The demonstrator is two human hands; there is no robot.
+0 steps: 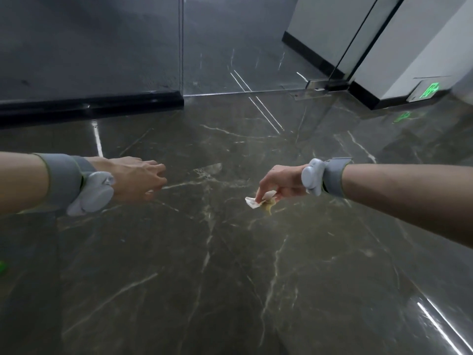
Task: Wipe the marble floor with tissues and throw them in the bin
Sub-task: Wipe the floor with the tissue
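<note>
Head view looks down on a glossy dark marble floor (230, 278) with pale veins, ending at black skirting (89, 106), a glass door (256, 47) and a green exit sign (431, 90). The right hand (281, 183) pinches a crumpled, yellow-stained tissue (252, 202), which lies roughly left-right with its white end pointing left. The left hand (138, 178) hangs loose and holds nothing.

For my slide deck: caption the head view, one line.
Right hand pinches a crumpled tissue over the dark marble floor; left hand is held out empty.

Office lobby: marble floor (230, 265), glass door (243, 47), green exit sign (430, 90)
</note>
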